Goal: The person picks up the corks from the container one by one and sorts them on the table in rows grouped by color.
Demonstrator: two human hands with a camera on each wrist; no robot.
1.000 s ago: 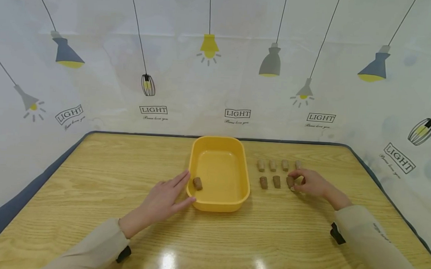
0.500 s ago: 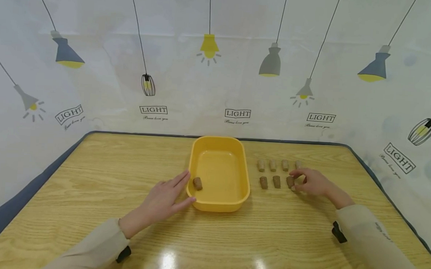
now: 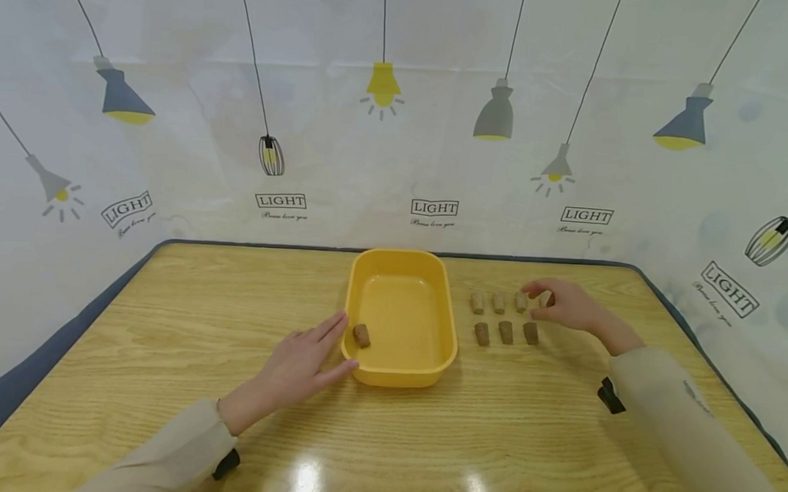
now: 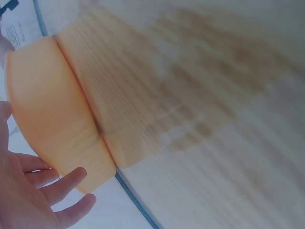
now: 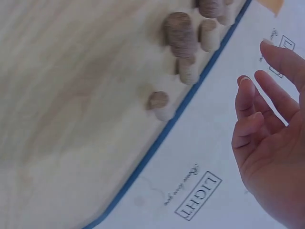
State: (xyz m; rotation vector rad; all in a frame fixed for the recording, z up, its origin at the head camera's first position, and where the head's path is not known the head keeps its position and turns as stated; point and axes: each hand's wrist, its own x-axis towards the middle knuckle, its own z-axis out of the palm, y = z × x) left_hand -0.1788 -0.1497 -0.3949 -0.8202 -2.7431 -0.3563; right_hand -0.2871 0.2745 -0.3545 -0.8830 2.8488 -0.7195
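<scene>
A yellow plastic box [image 3: 401,375] sits upright on the table, with one brown cork [image 3: 361,335] lying inside near its left wall. My left hand [image 3: 303,363] rests on the box's left rim, fingers spread and fairly straight; the left wrist view shows the fingers against the outer wall. To the right of the box stand two rows of corks. The front row has three dark brown corks [image 3: 505,332], the back row several lighter ones [image 3: 498,303]. My right hand [image 3: 572,307] hovers over the right end of the back row, thumb and fingers apart, holding nothing. It partly hides the rightmost light cork [image 3: 545,300].
The wooden table [image 3: 200,303] ends at a dark blue edge strip [image 5: 157,129] at the back and sides. Behind it hangs a white backdrop [image 3: 332,140] printed with lamps and lettering.
My right hand has let go of the rightmost front cork, which stays in its row, and has moved back above the rear row. My left hand and the box have not moved.
</scene>
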